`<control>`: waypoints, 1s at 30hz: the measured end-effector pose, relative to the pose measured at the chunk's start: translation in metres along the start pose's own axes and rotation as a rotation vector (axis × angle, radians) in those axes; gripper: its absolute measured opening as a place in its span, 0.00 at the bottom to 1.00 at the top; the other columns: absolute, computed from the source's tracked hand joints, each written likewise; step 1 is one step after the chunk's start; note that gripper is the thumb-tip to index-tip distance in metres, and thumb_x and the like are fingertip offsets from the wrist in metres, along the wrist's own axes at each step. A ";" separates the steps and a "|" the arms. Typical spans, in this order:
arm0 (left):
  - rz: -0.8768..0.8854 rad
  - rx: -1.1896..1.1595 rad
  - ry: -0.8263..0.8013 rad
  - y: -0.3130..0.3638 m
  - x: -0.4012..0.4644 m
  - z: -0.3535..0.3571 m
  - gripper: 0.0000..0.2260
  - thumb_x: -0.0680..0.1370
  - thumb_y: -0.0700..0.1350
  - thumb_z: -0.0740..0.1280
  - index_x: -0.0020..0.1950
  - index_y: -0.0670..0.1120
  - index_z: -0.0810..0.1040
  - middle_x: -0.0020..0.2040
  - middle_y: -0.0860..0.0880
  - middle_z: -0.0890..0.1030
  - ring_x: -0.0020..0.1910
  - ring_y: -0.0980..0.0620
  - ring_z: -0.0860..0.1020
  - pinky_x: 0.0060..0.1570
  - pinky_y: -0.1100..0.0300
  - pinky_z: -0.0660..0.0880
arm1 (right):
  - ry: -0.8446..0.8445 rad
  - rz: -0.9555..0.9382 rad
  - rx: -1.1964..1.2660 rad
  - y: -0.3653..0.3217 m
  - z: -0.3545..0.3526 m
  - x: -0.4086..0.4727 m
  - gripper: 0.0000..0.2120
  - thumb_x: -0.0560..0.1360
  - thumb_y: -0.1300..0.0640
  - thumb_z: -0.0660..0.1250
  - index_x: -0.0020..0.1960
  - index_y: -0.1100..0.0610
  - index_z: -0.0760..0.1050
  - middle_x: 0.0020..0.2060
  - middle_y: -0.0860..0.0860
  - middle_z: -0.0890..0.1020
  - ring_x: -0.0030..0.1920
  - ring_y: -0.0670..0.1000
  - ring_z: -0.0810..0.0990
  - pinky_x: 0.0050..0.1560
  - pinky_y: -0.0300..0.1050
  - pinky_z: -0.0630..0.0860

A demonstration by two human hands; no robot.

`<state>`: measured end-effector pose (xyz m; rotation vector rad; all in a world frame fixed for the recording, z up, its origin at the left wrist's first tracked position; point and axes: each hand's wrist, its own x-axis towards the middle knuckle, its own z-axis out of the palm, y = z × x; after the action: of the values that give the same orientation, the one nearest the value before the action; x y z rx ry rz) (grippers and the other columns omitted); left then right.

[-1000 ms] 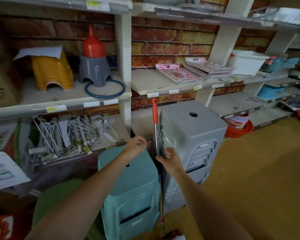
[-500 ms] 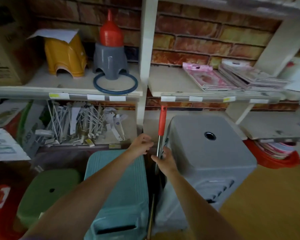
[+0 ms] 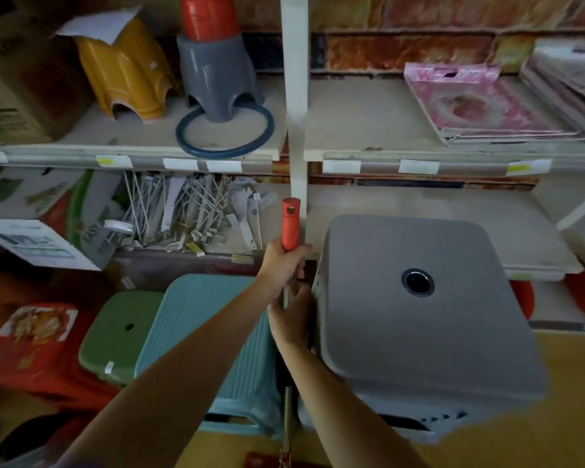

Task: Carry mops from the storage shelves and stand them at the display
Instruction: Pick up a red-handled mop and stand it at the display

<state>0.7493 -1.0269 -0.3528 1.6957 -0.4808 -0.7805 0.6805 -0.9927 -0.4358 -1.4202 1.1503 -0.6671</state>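
A mop with a red grip and a thin metal pole stands upright in the gap between a teal stool and a grey stool, in front of the shelf upright. My left hand grips the pole just below the red grip. Directly under it my right hand holds the metal pole. The lower pole shows again near the floor, and a red piece of the mop head peeks in at the bottom edge.
A teal stool stands left of the mop, a large grey stool to its right, a green stool further left. Shelves behind hold yellow and grey stools, a blue ring, metal hooks and pink packets. Yellow floor lies at right.
My left hand has moved right from above the teal stool and closed round the mop pole under the red grip. The view has tilted downward and closer to the shelves.
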 end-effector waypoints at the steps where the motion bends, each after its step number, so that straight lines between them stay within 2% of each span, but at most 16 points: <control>1: 0.005 0.007 0.001 -0.004 -0.007 -0.004 0.08 0.76 0.41 0.72 0.41 0.40 0.76 0.28 0.44 0.76 0.24 0.48 0.73 0.28 0.57 0.74 | -0.043 -0.002 0.024 0.001 0.000 -0.001 0.16 0.74 0.51 0.71 0.58 0.50 0.71 0.50 0.44 0.80 0.51 0.46 0.81 0.50 0.39 0.78; 2: 0.007 -0.005 -0.010 -0.007 -0.014 -0.008 0.11 0.75 0.42 0.73 0.36 0.40 0.74 0.25 0.44 0.74 0.22 0.47 0.72 0.27 0.58 0.72 | -0.103 0.024 0.008 0.001 -0.001 -0.002 0.10 0.76 0.53 0.69 0.56 0.51 0.72 0.46 0.43 0.79 0.46 0.44 0.80 0.46 0.37 0.76; 3: -0.002 -0.019 -0.029 -0.008 -0.022 -0.013 0.14 0.74 0.41 0.73 0.32 0.41 0.73 0.23 0.44 0.73 0.21 0.47 0.70 0.27 0.59 0.71 | -0.141 0.049 0.005 -0.001 -0.002 -0.003 0.03 0.78 0.55 0.67 0.51 0.51 0.74 0.43 0.44 0.79 0.43 0.46 0.80 0.44 0.39 0.74; 5: -0.017 -0.056 -0.099 -0.008 -0.035 -0.022 0.17 0.75 0.39 0.73 0.29 0.42 0.71 0.22 0.44 0.72 0.23 0.46 0.69 0.29 0.59 0.71 | -0.181 0.085 -0.079 0.001 -0.002 -0.004 0.11 0.77 0.56 0.66 0.36 0.52 0.72 0.33 0.48 0.78 0.37 0.55 0.80 0.37 0.47 0.71; 7: -0.030 -0.068 -0.170 -0.010 -0.040 -0.029 0.18 0.74 0.38 0.73 0.27 0.42 0.72 0.23 0.43 0.72 0.25 0.45 0.70 0.33 0.58 0.72 | -0.241 0.172 -0.077 0.001 -0.004 -0.007 0.14 0.71 0.54 0.68 0.30 0.53 0.67 0.25 0.49 0.73 0.29 0.54 0.75 0.34 0.48 0.66; 9: -0.040 -0.049 -0.232 -0.011 -0.044 -0.038 0.17 0.73 0.40 0.74 0.27 0.42 0.73 0.24 0.42 0.73 0.25 0.45 0.72 0.35 0.59 0.74 | -0.321 0.185 -0.014 -0.004 -0.009 -0.015 0.12 0.64 0.54 0.69 0.30 0.55 0.66 0.21 0.49 0.69 0.25 0.52 0.69 0.34 0.49 0.65; 12: -0.049 -0.035 -0.317 -0.008 -0.052 -0.046 0.16 0.73 0.39 0.74 0.27 0.45 0.75 0.25 0.43 0.74 0.26 0.45 0.75 0.38 0.57 0.75 | -0.372 0.137 0.011 -0.009 -0.014 -0.024 0.10 0.63 0.59 0.71 0.33 0.57 0.69 0.21 0.51 0.69 0.23 0.50 0.67 0.33 0.49 0.65; 16: -0.012 -0.058 -0.323 -0.010 -0.070 -0.042 0.16 0.72 0.38 0.74 0.27 0.43 0.72 0.22 0.43 0.71 0.22 0.46 0.70 0.29 0.58 0.71 | -0.279 0.230 0.019 -0.017 -0.018 -0.046 0.10 0.61 0.57 0.68 0.37 0.57 0.69 0.24 0.53 0.69 0.25 0.52 0.68 0.31 0.49 0.64; 19: 0.014 -0.086 -0.278 -0.015 -0.084 -0.036 0.17 0.72 0.36 0.71 0.26 0.42 0.69 0.21 0.44 0.69 0.20 0.46 0.67 0.28 0.58 0.68 | -0.225 0.235 0.021 -0.021 -0.024 -0.064 0.04 0.67 0.60 0.64 0.37 0.58 0.68 0.25 0.53 0.69 0.25 0.51 0.67 0.29 0.45 0.64; 21: 0.022 -0.088 -0.296 -0.016 -0.093 -0.036 0.17 0.73 0.34 0.70 0.27 0.42 0.69 0.22 0.43 0.69 0.21 0.46 0.67 0.28 0.57 0.69 | -0.209 0.227 0.010 -0.022 -0.030 -0.073 0.06 0.71 0.63 0.63 0.36 0.57 0.68 0.24 0.53 0.70 0.25 0.50 0.68 0.29 0.44 0.65; 26: 0.026 -0.104 -0.358 -0.018 -0.112 -0.041 0.16 0.73 0.35 0.70 0.29 0.44 0.70 0.23 0.44 0.69 0.22 0.47 0.67 0.29 0.57 0.69 | -0.223 0.222 -0.015 -0.022 -0.037 -0.096 0.06 0.66 0.61 0.62 0.33 0.57 0.67 0.22 0.51 0.69 0.26 0.50 0.68 0.32 0.44 0.66; 30: 0.046 -0.114 -0.357 -0.020 -0.123 -0.045 0.17 0.73 0.35 0.70 0.27 0.43 0.70 0.23 0.44 0.69 0.21 0.47 0.67 0.28 0.58 0.69 | -0.183 0.213 0.012 -0.020 -0.037 -0.109 0.09 0.69 0.65 0.61 0.33 0.56 0.66 0.22 0.51 0.68 0.26 0.50 0.67 0.30 0.43 0.65</control>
<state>0.6943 -0.9074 -0.3357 1.4390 -0.7032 -1.0630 0.6133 -0.9108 -0.3864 -1.2976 1.1308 -0.3849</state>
